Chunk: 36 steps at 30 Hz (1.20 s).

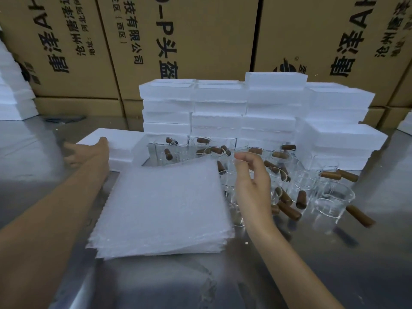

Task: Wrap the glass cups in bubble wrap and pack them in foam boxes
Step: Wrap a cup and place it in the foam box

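Steel tabletop (312, 275): right hand (252, 186), grip loosely spread and holding nothing, hovers between bubble wrap stack (160, 208) and glass cups (334, 197); left hand (84, 152) grip on foam box (116, 139), blurred, cannot tell.

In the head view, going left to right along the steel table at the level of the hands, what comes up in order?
left hand on a low foam box → stack of bubble wrap sheets → right hand at the stack's right edge → cluster of glass cups with brown handles.

the left hand (85, 152) is motion-blurred, so its fingers' hold cannot be told.
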{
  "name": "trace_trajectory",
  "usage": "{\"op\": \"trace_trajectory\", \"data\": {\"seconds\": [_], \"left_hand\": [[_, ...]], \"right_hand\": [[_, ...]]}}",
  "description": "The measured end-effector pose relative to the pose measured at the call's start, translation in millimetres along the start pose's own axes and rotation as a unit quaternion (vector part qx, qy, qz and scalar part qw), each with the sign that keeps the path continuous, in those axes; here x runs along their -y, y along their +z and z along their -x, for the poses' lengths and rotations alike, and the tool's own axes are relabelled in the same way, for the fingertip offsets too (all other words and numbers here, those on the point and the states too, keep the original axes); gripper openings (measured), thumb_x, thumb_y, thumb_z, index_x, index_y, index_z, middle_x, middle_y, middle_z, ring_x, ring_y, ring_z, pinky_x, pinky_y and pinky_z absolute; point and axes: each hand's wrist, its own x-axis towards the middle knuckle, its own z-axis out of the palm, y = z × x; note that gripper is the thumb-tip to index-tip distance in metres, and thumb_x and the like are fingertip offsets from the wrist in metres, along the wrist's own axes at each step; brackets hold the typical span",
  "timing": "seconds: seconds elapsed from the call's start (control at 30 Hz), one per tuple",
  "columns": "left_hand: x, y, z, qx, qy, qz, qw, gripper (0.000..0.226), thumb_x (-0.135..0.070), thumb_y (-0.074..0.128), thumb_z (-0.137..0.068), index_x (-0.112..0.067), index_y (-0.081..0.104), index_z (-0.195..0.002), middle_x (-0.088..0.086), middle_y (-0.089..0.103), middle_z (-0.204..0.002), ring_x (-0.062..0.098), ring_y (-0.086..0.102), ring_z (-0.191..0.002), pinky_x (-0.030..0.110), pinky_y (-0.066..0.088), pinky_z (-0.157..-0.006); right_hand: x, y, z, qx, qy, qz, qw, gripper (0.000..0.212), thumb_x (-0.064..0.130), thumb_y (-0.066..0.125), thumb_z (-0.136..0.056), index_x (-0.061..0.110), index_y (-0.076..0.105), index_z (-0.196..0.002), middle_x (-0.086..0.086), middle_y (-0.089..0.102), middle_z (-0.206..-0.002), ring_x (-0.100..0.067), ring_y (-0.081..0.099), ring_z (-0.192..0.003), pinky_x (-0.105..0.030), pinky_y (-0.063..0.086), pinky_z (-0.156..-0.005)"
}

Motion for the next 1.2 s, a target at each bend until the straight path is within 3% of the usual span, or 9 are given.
{"op": "trace_trajectory", "data": {"seconds": [0.13, 0.27, 0.33, 0.47, 0.6, 0.7, 0.9, 1.13, 1.2], "left_hand": [[-0.9, 9.5, 15.8, -0.034, 0.246, -0.118, 0.962, 0.082, -0.053, 0.072, -0.081, -0.015, 0.037, -0.145, 0.021, 0.023, -0.156, 0.039, 0.019, -0.145, 0.052, 0.022, -0.114], [2.5, 15.7, 30.7, 0.094, 0.457, -0.372, 0.802, 0.074, -0.059, 0.081, -0.067, -0.027, 0.047, -0.126, 0.011, 0.038, -0.136, 0.032, 0.033, -0.129, 0.050, 0.033, -0.099], [0.0, 15.9, 27.7, 0.128, 0.466, -0.425, 0.765, 0.075, -0.039, 0.084, -0.070, -0.025, 0.044, -0.131, 0.014, 0.038, -0.131, 0.034, 0.033, -0.124, 0.048, 0.039, -0.087], [1.2, 18.5, 18.6, 0.143, 0.465, -0.394, 0.780, 0.070, -0.011, 0.079, -0.075, -0.016, 0.044, -0.135, 0.022, 0.037, -0.129, 0.039, 0.031, -0.122, 0.048, 0.044, -0.082], [-12.7, 22.6, 16.7, 0.196, 0.400, -0.420, 0.791, 0.084, -0.035, 0.078, -0.083, -0.013, 0.032, -0.151, 0.027, 0.024, -0.153, 0.039, 0.017, -0.145, 0.045, 0.021, -0.116], [-30.1, 22.6, 28.4, 0.175, 0.409, -0.441, 0.779, 0.078, -0.044, 0.067, -0.091, -0.019, 0.028, -0.154, 0.020, 0.006, -0.163, 0.034, -0.002, -0.151, 0.049, 0.015, -0.118], [-78.4, 12.0, 95.0, 0.203, 0.503, -0.422, 0.727, 0.049, -0.033, 0.061, -0.093, -0.022, 0.048, -0.139, 0.013, 0.045, -0.144, 0.035, 0.035, -0.136, 0.049, 0.037, -0.108], [-84.5, 44.0, 248.7, 0.454, 0.531, -0.238, 0.675, 0.048, -0.034, 0.063, -0.095, -0.033, 0.044, -0.139, 0.004, 0.048, -0.137, 0.020, 0.055, -0.110, 0.024, 0.048, -0.076], [-81.4, 66.3, 289.9, 0.497, 0.524, -0.214, 0.658, 0.056, -0.034, 0.064, -0.094, -0.034, 0.037, -0.143, 0.004, 0.047, -0.137, 0.021, 0.055, -0.110, 0.025, 0.046, -0.075]], "right_hand": [[3.5, -5.9, 0.4, -0.002, -0.017, 0.003, 1.000, 0.018, 0.020, 0.051, -0.099, 0.034, 0.063, -0.100, 0.013, 0.060, -0.120, -0.010, 0.049, -0.124, -0.019, 0.041, -0.086], [3.6, -8.2, 2.5, -0.002, -0.036, 0.015, 0.999, 0.017, 0.019, 0.051, -0.098, 0.032, 0.063, -0.099, 0.012, 0.061, -0.119, -0.022, 0.054, -0.119, -0.034, 0.048, -0.089], [3.2, -9.5, 2.8, -0.004, -0.046, 0.025, 0.999, 0.017, 0.018, 0.051, -0.098, 0.030, 0.063, -0.098, 0.011, 0.061, -0.118, -0.019, 0.053, -0.120, -0.038, 0.047, -0.097], [2.0, -14.8, 0.6, -0.025, -0.055, 0.035, 0.998, 0.017, 0.017, 0.053, -0.097, 0.029, 0.064, -0.095, 0.018, 0.059, -0.112, -0.015, 0.052, -0.118, -0.043, 0.045, -0.101], [1.5, -21.3, -4.2, -0.038, -0.046, 0.036, 0.998, 0.018, 0.019, 0.053, -0.097, 0.032, 0.064, -0.092, 0.022, 0.056, -0.109, -0.020, 0.053, -0.117, -0.047, 0.045, -0.100], [0.9, -25.7, -8.9, -0.051, -0.049, 0.047, 0.996, 0.018, 0.017, 0.053, -0.097, 0.030, 0.064, -0.093, 0.022, 0.057, -0.108, -0.010, 0.048, -0.120, -0.043, 0.043, -0.103], [0.2, -34.6, -13.6, -0.060, -0.066, 0.066, 0.994, 0.022, 0.010, 0.051, -0.093, 0.025, 0.063, -0.101, 0.022, 0.054, -0.108, -0.011, 0.045, -0.120, -0.039, 0.042, -0.102], [-3.5, -87.7, -24.5, -0.073, -0.117, 0.137, 0.981, 0.024, 0.010, 0.053, -0.092, 0.028, 0.061, -0.106, 0.020, 0.051, -0.112, -0.001, 0.042, -0.117, -0.027, 0.039, -0.098], [-5.6, -118.8, -34.6, -0.103, -0.125, 0.187, 0.969, 0.023, 0.012, 0.053, -0.092, 0.028, 0.061, -0.107, 0.015, 0.052, -0.115, -0.005, 0.042, -0.118, -0.034, 0.040, -0.103]]}}
